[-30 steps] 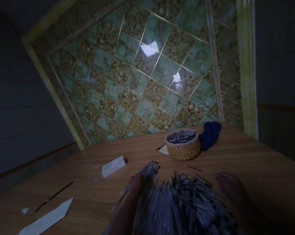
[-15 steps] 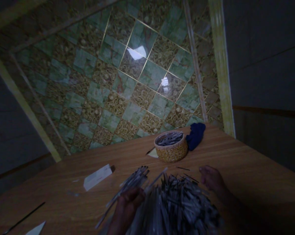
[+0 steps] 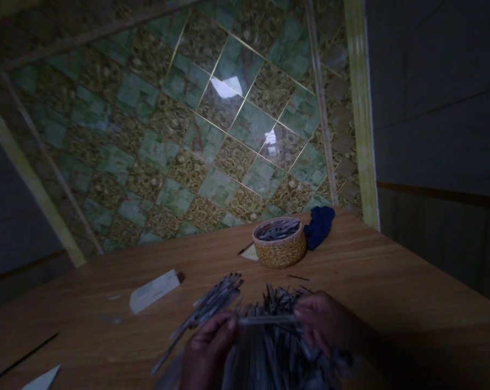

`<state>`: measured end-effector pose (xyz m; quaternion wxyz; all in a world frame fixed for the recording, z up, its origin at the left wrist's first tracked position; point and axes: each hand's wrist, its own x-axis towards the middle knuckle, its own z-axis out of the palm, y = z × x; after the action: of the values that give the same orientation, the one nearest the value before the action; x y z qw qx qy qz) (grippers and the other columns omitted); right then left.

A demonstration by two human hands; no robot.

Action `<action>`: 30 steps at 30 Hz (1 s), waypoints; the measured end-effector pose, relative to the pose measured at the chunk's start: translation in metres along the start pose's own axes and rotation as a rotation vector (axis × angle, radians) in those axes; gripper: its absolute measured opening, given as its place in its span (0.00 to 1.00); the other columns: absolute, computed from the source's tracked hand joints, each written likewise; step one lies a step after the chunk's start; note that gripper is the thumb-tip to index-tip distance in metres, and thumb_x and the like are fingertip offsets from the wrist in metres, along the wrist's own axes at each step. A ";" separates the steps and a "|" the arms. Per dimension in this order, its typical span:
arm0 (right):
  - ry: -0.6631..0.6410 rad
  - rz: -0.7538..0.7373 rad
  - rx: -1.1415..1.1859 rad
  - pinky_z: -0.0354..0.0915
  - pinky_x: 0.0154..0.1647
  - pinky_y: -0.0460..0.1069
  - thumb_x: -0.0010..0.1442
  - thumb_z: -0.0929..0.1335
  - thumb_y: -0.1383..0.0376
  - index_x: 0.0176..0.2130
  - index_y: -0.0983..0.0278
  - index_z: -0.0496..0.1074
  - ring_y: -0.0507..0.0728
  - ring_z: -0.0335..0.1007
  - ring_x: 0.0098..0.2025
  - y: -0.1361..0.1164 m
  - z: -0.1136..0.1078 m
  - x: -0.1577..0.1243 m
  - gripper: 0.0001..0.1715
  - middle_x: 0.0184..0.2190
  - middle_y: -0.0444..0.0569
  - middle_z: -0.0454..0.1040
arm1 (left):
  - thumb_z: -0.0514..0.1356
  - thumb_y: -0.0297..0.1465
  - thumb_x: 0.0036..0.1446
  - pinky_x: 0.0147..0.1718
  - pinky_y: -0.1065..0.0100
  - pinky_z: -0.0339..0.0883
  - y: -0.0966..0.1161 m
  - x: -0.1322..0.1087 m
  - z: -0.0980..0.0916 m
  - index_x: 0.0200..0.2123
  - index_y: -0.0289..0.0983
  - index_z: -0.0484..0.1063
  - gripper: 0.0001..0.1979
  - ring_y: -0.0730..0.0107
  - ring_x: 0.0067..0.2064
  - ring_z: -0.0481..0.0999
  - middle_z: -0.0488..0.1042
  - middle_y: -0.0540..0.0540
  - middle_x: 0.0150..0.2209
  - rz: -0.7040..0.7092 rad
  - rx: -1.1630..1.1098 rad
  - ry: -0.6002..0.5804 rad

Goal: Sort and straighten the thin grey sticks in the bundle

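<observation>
A narrow, translucent plastic strip (image 3: pixel 267 320) stretches level between my two hands. My left hand (image 3: pixel 210 344) pinches its left end and my right hand (image 3: pixel 316 319) closes on its right end. Whether anything is inside the strip, I cannot tell. Beneath and behind it lies a large pile (image 3: pixel 275 346) of similar thin plastic-wrapped sticks, some with dark ends, partly hidden by my hands. Left of the pile, a smaller bundle (image 3: pixel 218 295) of dark-tipped sticks lies slanted on the table.
A woven basket (image 3: pixel 281 253) full of similar sticks stands at the back, with a dark blue cloth (image 3: pixel 320 226) beside it. A white box (image 3: pixel 154 291) lies left on the wooden table (image 3: pixel 118 352). A thin black stick (image 3: pixel 23 357) and paper (image 3: pixel 43 377) lie farther left.
My right hand has moved left from beside the pile and taken the strip's right end. The strip, slanted upward in my left hand before, is now level. The view has shifted slightly.
</observation>
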<state>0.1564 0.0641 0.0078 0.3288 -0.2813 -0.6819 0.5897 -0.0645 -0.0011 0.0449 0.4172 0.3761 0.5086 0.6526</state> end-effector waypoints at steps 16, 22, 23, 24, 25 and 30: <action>-0.121 0.375 0.248 0.50 0.07 0.38 0.63 0.53 0.66 0.34 0.65 0.63 0.47 0.53 0.05 0.016 0.104 0.019 0.14 0.09 0.41 0.66 | 0.44 0.28 0.64 0.08 0.82 0.50 -0.014 0.004 0.034 0.27 0.31 0.67 0.17 0.83 0.12 0.60 0.63 0.54 0.17 -0.327 -0.740 -0.007; -0.053 0.374 0.252 0.52 0.08 0.39 0.65 0.47 0.67 0.33 0.65 0.63 0.48 0.54 0.05 0.010 0.136 0.037 0.21 0.05 0.37 0.60 | 0.41 0.25 0.64 0.06 0.82 0.46 -0.002 0.015 0.018 0.23 0.32 0.63 0.19 0.84 0.10 0.55 0.58 0.56 0.14 -0.264 -0.711 0.054; -0.063 0.388 0.253 0.53 0.08 0.40 0.65 0.46 0.67 0.35 0.64 0.63 0.50 0.54 0.05 0.003 0.137 0.038 0.22 0.05 0.37 0.60 | 0.40 0.24 0.64 0.06 0.81 0.46 0.001 0.017 0.017 0.23 0.33 0.62 0.19 0.84 0.09 0.55 0.58 0.56 0.14 -0.256 -0.711 0.062; -0.074 0.400 0.250 0.54 0.08 0.41 0.65 0.46 0.66 0.37 0.64 0.63 0.50 0.54 0.05 -0.004 0.137 0.037 0.22 0.05 0.37 0.60 | 0.40 0.24 0.64 0.06 0.81 0.46 0.004 0.019 0.016 0.23 0.33 0.62 0.19 0.83 0.09 0.55 0.58 0.56 0.14 -0.250 -0.714 0.064; -0.086 0.407 0.225 0.54 0.08 0.41 0.65 0.46 0.65 0.39 0.64 0.63 0.50 0.54 0.05 -0.012 0.136 0.033 0.23 0.06 0.37 0.60 | 0.40 0.23 0.64 0.06 0.80 0.46 0.008 0.021 0.013 0.23 0.33 0.61 0.19 0.83 0.10 0.55 0.58 0.56 0.14 -0.238 -0.718 0.069; -0.064 0.133 -0.309 0.60 0.18 0.43 0.64 0.56 0.53 0.36 0.65 0.68 0.47 0.62 0.17 -0.022 0.128 -0.018 0.22 0.21 0.41 0.70 | 0.31 0.22 0.64 0.07 0.82 0.46 0.046 0.037 -0.024 0.18 0.38 0.49 0.23 0.83 0.09 0.52 0.50 0.57 0.09 -0.013 -0.794 0.222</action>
<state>0.0680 -0.0328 0.0165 0.2203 -0.3541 -0.7545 0.5069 -0.1075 0.0191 0.0876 0.4765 0.1100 0.2616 0.8321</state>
